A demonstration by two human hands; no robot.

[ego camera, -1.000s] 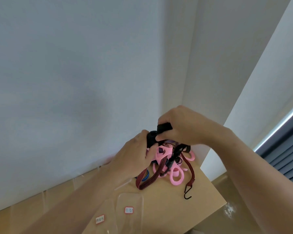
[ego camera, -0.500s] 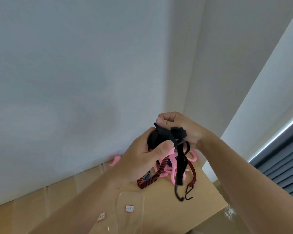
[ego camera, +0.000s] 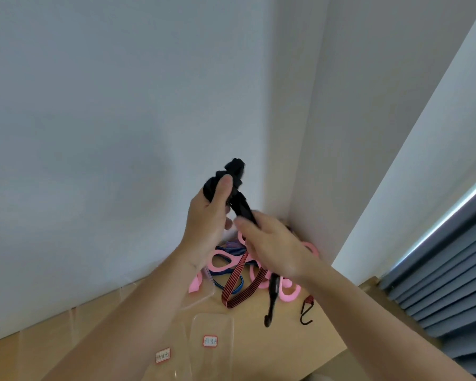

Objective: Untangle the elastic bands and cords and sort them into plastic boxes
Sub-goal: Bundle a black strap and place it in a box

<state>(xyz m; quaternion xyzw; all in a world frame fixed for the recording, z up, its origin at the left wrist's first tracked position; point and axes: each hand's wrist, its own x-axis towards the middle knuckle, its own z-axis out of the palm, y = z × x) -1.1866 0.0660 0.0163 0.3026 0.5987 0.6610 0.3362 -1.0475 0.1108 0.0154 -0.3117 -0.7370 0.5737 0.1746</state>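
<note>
Left hand (ego camera: 209,213) clenched round bunched black strap (ego camera: 238,174), raised above tangle (ego camera: 287,294) | right hand (ego camera: 270,246) grasping strap's lower run | labelled plastic boxes (ego camera: 220,325) before tangle, apparently unfilled | sorting barely begun

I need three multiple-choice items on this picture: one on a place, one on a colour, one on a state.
1. Where is the bunched end of the black band? A in a drawer; B raised in the left hand; C on the floor.
2. What colour are the loops on the table? A pink; B green; C yellow.
3. How is the right hand? A flat on the table; B gripping the black band; C holding scissors.
1B, the left hand holds it up; 2A, they show pink; 3B, its fingers curl round it.
</note>
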